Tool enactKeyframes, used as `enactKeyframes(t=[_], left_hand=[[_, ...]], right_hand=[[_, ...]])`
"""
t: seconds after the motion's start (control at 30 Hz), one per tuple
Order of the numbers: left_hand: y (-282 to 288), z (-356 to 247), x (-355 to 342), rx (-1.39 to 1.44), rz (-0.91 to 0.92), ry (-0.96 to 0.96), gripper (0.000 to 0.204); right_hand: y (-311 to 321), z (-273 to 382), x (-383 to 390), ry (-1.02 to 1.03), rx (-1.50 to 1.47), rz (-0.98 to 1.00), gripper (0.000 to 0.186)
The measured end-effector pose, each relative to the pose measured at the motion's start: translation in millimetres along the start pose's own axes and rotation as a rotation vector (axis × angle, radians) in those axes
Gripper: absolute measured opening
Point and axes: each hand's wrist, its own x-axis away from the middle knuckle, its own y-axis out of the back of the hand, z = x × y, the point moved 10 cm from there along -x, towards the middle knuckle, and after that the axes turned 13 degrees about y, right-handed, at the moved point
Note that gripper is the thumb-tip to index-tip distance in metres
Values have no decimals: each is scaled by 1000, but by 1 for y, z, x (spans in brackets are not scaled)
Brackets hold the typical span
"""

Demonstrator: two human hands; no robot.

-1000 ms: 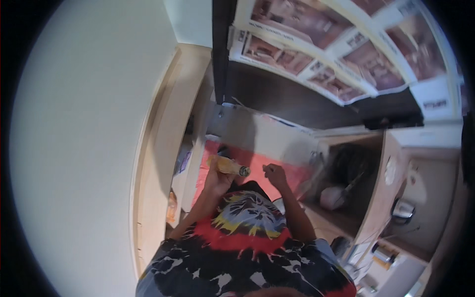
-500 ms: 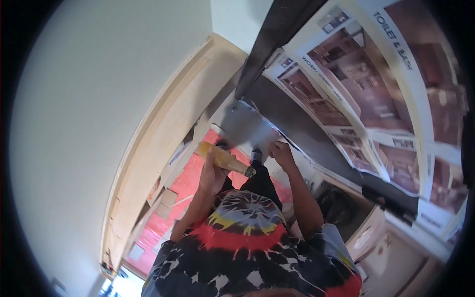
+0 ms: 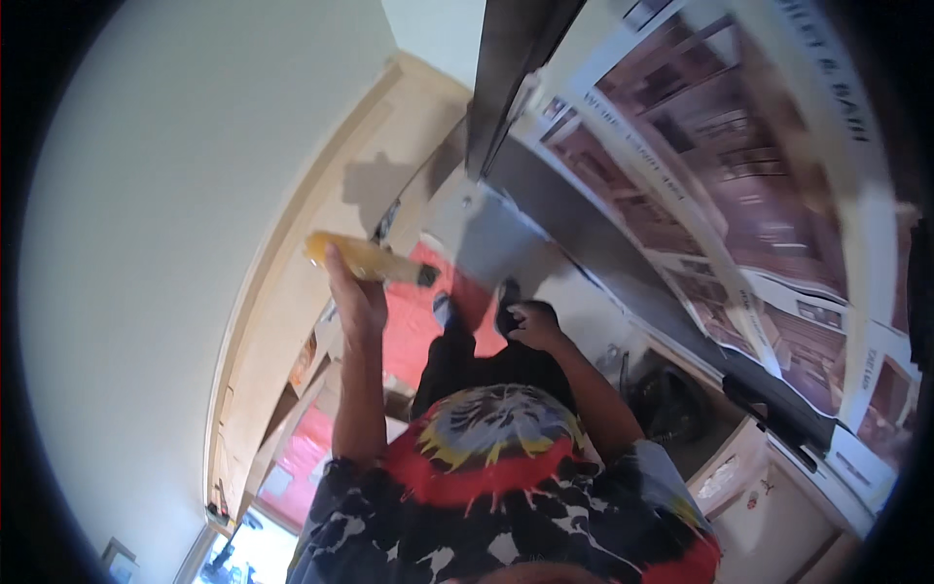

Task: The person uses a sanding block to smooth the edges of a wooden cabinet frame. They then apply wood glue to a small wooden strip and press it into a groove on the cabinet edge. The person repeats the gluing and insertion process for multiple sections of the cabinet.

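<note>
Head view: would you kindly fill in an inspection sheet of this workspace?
Surface: glossy red sheet on the floor; pale wooden ledge along the left.
Job's things: yellow-orange bottle with a dark tip, held sideways, tip toward the right.
Clutter: dark, shiny heap, low at right; contents unclear.
Grips: left grip, a bare hand, around the bottle; right grip, fingers curled, contents unclear.
Cables: none clearly made out.
Surroundings: plain pale wall left; large picture-covered poster right.
</note>
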Motion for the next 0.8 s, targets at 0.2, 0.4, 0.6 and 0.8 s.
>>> enactKeyframes(t=[0.2, 0.4, 0.6, 0.8], left_hand=[[21, -38, -57, 69, -156, -177, 63], [44, -34, -83, 212, -116, -201, 56], [45, -39, -78, 244, -92, -236, 45], [1, 17, -42, 97, -183, -193, 52]], right_hand=[[-172, 10, 38, 14, -9, 660, 62], [-108, 29, 103, -127, -352, 700, 37], [-51, 60, 138, -20, -522, 561, 34], [-42, -38, 4, 118, -8, 414, 29]])
